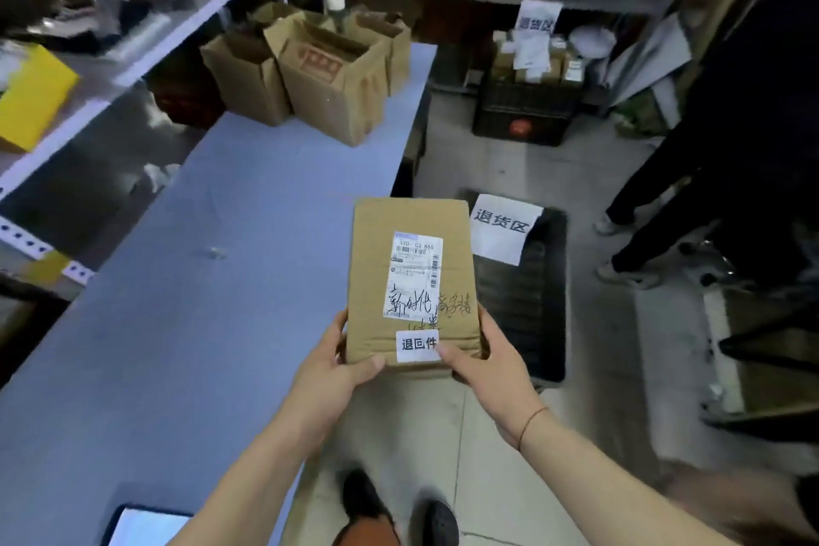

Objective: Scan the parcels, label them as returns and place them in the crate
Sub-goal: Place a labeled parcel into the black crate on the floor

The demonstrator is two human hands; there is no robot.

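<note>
Gripping the flat brown cardboard parcel (412, 279) by its near end, my left hand (337, 372) and right hand (483, 364) both curled round it, label up, level, aimed at the black plastic crate (543, 301) at two o'clock.

The one camera sits on my head and looks forward and steeply down, so my own forearms reach in from the bottom edge and my shoes (399, 510) show straight below. It is a wide-angle view: the bench (199, 279) runs away along the left, its edge bending with the lens, the floor (620, 368) fills the right, and the shelving (146, 22) stands far at the top. My hands are close, near mid-frame.
</note>
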